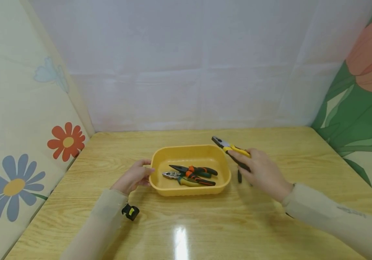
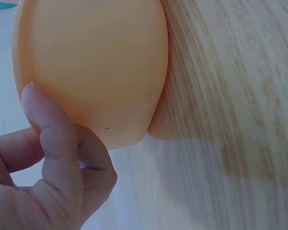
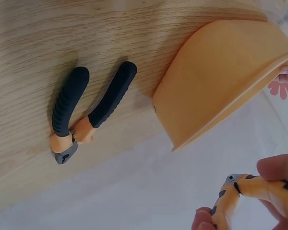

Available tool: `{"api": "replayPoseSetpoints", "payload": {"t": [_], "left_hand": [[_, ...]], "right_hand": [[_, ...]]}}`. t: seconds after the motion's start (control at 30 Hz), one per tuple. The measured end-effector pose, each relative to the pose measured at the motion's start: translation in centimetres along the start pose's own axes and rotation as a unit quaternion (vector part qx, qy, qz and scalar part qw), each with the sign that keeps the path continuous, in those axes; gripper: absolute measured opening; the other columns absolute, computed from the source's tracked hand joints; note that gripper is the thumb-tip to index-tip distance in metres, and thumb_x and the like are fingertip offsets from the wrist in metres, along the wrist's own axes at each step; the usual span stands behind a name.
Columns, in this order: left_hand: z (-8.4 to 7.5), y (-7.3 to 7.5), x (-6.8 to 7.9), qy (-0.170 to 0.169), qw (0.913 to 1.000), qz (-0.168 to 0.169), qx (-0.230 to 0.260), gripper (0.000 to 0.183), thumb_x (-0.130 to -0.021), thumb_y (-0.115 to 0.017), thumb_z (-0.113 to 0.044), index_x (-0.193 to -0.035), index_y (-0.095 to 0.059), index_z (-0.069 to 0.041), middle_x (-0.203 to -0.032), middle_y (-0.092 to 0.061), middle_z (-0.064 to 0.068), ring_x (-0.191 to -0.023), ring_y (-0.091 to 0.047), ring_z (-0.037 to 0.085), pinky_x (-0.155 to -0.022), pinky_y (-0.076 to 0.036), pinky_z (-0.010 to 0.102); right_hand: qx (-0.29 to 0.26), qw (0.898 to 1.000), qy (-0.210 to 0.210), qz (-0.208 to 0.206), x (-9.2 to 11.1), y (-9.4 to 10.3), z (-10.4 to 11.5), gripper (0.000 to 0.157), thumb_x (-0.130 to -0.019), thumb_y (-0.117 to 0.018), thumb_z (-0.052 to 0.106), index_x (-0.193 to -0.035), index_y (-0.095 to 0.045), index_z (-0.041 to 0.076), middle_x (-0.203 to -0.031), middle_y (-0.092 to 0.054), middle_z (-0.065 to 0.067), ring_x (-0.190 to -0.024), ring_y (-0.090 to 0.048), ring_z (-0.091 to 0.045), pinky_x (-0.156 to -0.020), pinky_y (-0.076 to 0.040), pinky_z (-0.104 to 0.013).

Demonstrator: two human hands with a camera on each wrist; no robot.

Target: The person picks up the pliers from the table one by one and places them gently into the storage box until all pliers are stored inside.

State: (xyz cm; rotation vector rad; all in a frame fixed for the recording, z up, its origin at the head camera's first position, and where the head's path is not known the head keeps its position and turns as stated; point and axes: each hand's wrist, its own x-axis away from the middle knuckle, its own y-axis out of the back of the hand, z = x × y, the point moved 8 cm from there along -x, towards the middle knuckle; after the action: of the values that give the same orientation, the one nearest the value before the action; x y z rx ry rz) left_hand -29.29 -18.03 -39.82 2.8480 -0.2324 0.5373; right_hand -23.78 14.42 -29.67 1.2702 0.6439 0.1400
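Observation:
My left hand [image 1: 136,177] grips the left end of a yellow plastic tray [image 1: 190,192], pinching its rim between thumb and fingers. Inside it lie long-nose pliers [image 1: 180,168] with dark handles banded in orange, and silver-headed combination pliers [image 1: 171,175] partly overlapped with them. Beyond the tray's right rim, my right hand [image 1: 265,172] holds yellow-and-black pliers [image 1: 227,148] by the handles, raised off the table with the head pointing up and left. Below that hand, black-and-orange-handled pliers [image 3: 69,105] lie on the table with handles spread; the head view shows only part of them.
The wood-grain table [image 1: 186,224] reaches back to a pale cloth backdrop [image 1: 186,101]. Flower-printed sheets hang at both sides. A small black device [image 1: 130,212] with a yellow mark sits at the left wrist.

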Motion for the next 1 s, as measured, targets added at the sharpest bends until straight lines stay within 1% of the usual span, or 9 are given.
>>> {"api": "replayPoseSetpoints", "payload": {"t": [0.13, 0.5, 0.67, 0.8, 0.9, 1.0], "left_hand": [[0.1, 0.1, -0.1, 0.002, 1.0, -0.003, -0.002, 0.046, -0.1, -0.048, -0.005, -0.141, -0.031, 0.006, -0.084, -0.06, 0.011, -0.061, -0.056, 0.013, -0.052, -0.049, 0.021], [0.0, 0.1, -0.1, 0.003, 1.0, -0.001, -0.004, 0.045, -0.1, -0.047, -0.004, -0.141, -0.031, 0.006, -0.084, -0.06, 0.012, -0.06, -0.056, 0.012, -0.051, -0.049, 0.02], [0.0, 0.1, 0.0, 0.001, 1.0, 0.0, -0.005, 0.045, -0.1, -0.047, -0.004, -0.141, -0.03, 0.006, -0.084, -0.059, 0.012, -0.06, -0.055, 0.012, -0.051, -0.049, 0.02], [-0.1, 0.0, 0.0, 0.0, 1.0, 0.001, -0.007, 0.046, -0.1, -0.047, -0.004, -0.141, -0.029, 0.007, -0.082, -0.058, 0.011, -0.06, -0.054, 0.012, -0.051, -0.049, 0.021], [-0.1, 0.0, 0.0, 0.0, 1.0, 0.001, -0.006, 0.045, -0.1, -0.047, -0.004, -0.141, -0.029, 0.007, -0.081, -0.057, 0.01, -0.059, -0.054, 0.011, -0.051, -0.049, 0.021], [-0.1, 0.0, 0.0, 0.001, 1.0, 0.001, -0.006, 0.046, -0.1, -0.047, -0.004, -0.141, -0.029, 0.007, -0.081, -0.058, 0.01, -0.059, -0.054, 0.012, -0.051, -0.049, 0.021]], "right_hand": [[0.003, 1.0, 0.008, 0.001, -0.3, -0.1, 0.4, 0.052, -0.085, -0.072, 0.006, -0.136, -0.058, 0.009, -0.102, -0.055, -0.024, -0.072, -0.046, -0.024, -0.059, -0.04, -0.038], [0.001, 1.0, 0.007, 0.015, -0.9, -0.6, 1.0, 0.052, -0.087, -0.07, 0.007, -0.137, -0.057, 0.011, -0.106, -0.055, -0.025, -0.077, -0.05, -0.027, -0.062, -0.043, -0.041], [0.001, 1.0, 0.011, 0.017, -1.1, -0.9, 1.4, 0.052, -0.087, -0.07, 0.007, -0.137, -0.058, 0.012, -0.106, -0.055, -0.024, -0.077, -0.049, -0.026, -0.06, -0.042, -0.038], [0.008, 1.0, 0.021, 0.009, -1.2, -1.2, 1.8, 0.05, -0.087, -0.07, 0.007, -0.136, -0.059, 0.013, -0.102, -0.054, -0.022, -0.075, -0.047, -0.026, -0.059, -0.041, -0.036], [0.012, 0.999, 0.034, 0.004, -1.5, -1.5, 2.1, 0.049, -0.087, -0.07, 0.007, -0.135, -0.06, 0.013, -0.098, -0.054, -0.02, -0.075, -0.047, -0.025, -0.061, -0.041, -0.037], [0.015, 0.999, 0.04, 0.009, -1.7, -1.9, 2.3, 0.05, -0.086, -0.071, 0.008, -0.135, -0.06, 0.013, -0.098, -0.054, -0.019, -0.075, -0.045, -0.024, -0.06, -0.04, -0.036]]}}
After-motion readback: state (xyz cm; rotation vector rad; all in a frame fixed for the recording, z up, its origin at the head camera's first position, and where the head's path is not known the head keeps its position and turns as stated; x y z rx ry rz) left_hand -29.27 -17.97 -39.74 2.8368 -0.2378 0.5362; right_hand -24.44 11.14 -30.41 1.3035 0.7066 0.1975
